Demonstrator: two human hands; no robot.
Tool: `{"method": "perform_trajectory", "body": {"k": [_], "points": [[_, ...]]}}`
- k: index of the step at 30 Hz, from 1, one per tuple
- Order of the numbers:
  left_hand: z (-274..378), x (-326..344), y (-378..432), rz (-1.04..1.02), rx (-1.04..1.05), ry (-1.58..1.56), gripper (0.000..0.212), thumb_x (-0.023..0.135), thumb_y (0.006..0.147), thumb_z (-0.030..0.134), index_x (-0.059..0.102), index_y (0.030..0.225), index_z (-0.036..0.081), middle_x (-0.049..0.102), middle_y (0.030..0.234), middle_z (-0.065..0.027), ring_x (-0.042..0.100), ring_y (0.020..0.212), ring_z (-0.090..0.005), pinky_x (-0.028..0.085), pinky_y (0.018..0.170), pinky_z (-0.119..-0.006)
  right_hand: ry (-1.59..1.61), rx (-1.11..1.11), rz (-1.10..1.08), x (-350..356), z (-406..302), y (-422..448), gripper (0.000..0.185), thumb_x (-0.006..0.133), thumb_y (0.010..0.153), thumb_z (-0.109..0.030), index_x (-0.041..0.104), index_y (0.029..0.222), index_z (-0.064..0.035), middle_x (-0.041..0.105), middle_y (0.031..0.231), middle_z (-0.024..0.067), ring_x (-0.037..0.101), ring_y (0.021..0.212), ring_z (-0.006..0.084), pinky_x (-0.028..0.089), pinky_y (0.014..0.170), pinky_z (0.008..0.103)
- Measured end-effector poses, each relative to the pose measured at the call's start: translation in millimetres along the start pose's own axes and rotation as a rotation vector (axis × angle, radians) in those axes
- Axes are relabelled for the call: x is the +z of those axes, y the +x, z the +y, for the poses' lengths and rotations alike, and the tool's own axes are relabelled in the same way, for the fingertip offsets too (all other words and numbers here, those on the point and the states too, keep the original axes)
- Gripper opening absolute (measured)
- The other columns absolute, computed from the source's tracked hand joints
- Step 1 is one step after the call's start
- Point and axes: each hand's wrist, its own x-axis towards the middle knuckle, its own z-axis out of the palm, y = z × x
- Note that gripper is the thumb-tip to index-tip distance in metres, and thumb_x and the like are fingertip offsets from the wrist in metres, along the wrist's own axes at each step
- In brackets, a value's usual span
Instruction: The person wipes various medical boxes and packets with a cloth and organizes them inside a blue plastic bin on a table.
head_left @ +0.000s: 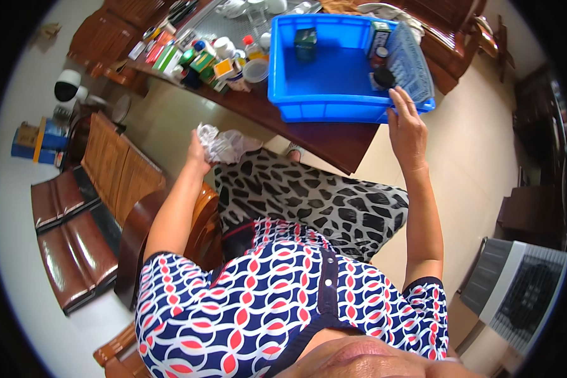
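Note:
Crumpled clear plastic bags point(222, 143) bunch up in my left hand point(198, 153), held out over my lap. At the near right corner of a blue plastic crate point(330, 101), my right hand point(408, 134) reaches its extended fingers over the rim. Whether they touch it I cannot tell. Just beyond those fingertips is a black-lidded jar point(383, 76) inside the crate. Beside it stand a dark bottle with a pale cap point(379, 57) and a green and white box point(379, 35). A translucent blue plastic basket point(410, 64) leans along the right wall. Another dark green box point(305, 43) stands at the back left.
The crate sits on a dark wooden table point(345, 141), its corner pointing towards my knees. Many small boxes and bottles point(208, 61) crowd the table's left part, with a clear round tub point(256, 71). A wooden chair arm point(203, 222) is at my left; an air cooler point(524, 288) stands right.

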Motion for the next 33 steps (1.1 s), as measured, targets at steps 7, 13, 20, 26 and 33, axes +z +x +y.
{"method": "perform_trajectory", "body": {"k": [7,13,20,26,33], "points": [[-15.5,1.7,6.7,-0.044,-0.009,0.194,0.031,0.052,0.101,0.032,0.068,0.104,0.006,0.072,0.099,-0.0081,0.070,0.088,-0.0249,0.058,0.079,-0.037,-0.017,0.019,-0.042,4.7,-1.7,0.3,0.044,0.065,0.092,-0.012,0.059,0.135,-0.0150,0.056,0.144,0.0036,0.070,0.102,0.0292,0.058,0.080,0.0371],[-22.5,41.9,-9.2,-0.259,0.202,0.613,0.029,0.058,0.097,0.025,0.068,0.108,0.000,0.070,0.098,-0.0074,0.066,0.085,-0.0172,0.053,0.075,-0.032,0.116,0.167,-0.158,-19.5,-9.1,5.1,0.043,0.066,0.094,-0.017,0.058,0.136,-0.0119,0.053,0.147,0.0093,0.069,0.104,0.0301,0.056,0.083,0.0371],[-26.1,79.7,-61.0,-0.742,0.634,1.301,0.035,0.061,0.088,0.031,0.069,0.103,0.001,0.070,0.092,-0.0212,0.066,0.082,-0.0368,0.052,0.076,-0.042,0.084,-0.111,-0.165,-7.3,-130.1,47.6,0.040,0.072,0.088,-0.020,0.064,0.125,-0.0071,0.060,0.136,0.0111,0.060,0.112,0.0313,0.048,0.098,0.0434],[-19.4,83.7,-94.5,-1.127,0.808,1.393,0.029,0.058,0.087,0.031,0.068,0.093,0.004,0.067,0.092,-0.0163,0.065,0.086,-0.0394,0.052,0.075,-0.049,-0.149,-0.336,-0.491,67.9,-233.0,122.2,0.056,0.076,0.084,-0.028,0.057,0.132,-0.0083,0.062,0.129,0.0095,0.056,0.121,0.0307,0.043,0.102,0.0438],[-2.7,82.4,-100.3,-1.124,0.995,1.279,0.027,0.061,0.084,0.028,0.066,0.093,0.003,0.067,0.089,-0.0173,0.066,0.085,-0.0382,0.054,0.075,-0.048,-0.612,-0.337,-0.912,162.3,-251.4,170.4,0.073,0.085,0.073,-0.040,0.056,0.131,-0.0068,0.066,0.123,0.0104,0.060,0.117,0.0291,0.043,0.098,0.0484]]}}
